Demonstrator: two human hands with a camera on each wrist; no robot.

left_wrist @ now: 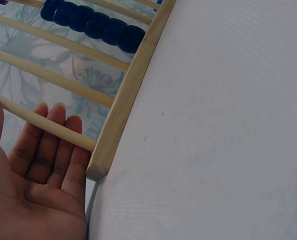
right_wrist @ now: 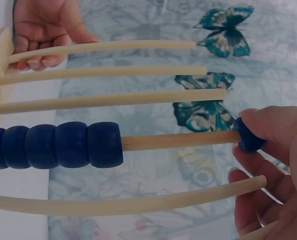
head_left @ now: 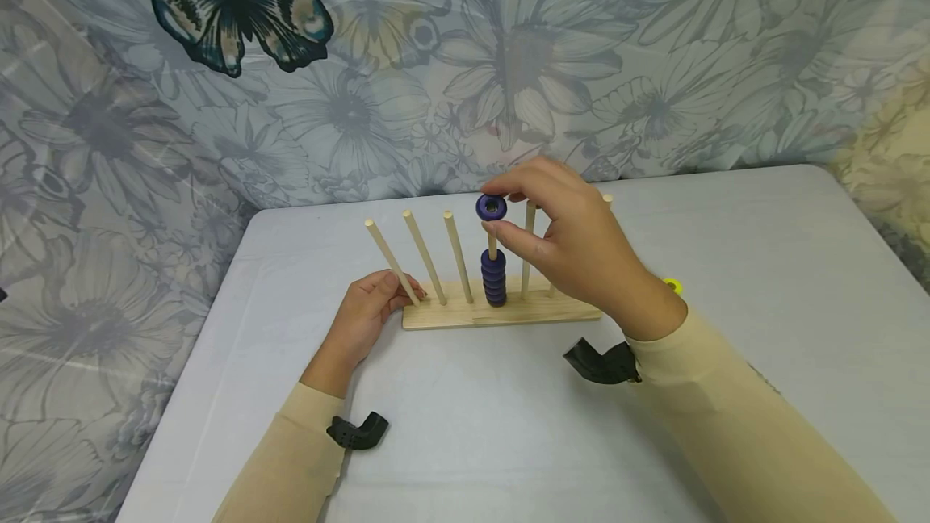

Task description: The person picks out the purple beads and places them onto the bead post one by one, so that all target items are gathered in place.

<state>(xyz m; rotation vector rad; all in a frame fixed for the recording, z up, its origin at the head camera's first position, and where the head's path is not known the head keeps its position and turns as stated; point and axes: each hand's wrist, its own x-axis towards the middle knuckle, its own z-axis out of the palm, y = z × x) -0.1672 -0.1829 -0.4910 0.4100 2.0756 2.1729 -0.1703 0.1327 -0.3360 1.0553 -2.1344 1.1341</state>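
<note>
A wooden stacking stand [head_left: 501,312] has several upright pegs on a flat base. Dark blue beads [head_left: 493,279] are stacked at the bottom of one middle peg. Between thumb and fingertips, my right hand [head_left: 581,236] pinches another blue bead [right_wrist: 249,136] right at the tip of that same peg. My left hand [head_left: 370,309] is at the stand's left end, holding the leftmost peg [left_wrist: 53,126] low down, with thumb on one side and fingers behind it. The neighbouring pegs [right_wrist: 113,97] to the left are bare.
A small yellow ring [head_left: 673,286] lies on the white table [head_left: 465,426], partly hidden behind my right wrist. Behind the table hangs a flowered cloth [head_left: 523,63] with butterflies. Black wrist mounts [head_left: 603,361] stick out from both sleeves.
</note>
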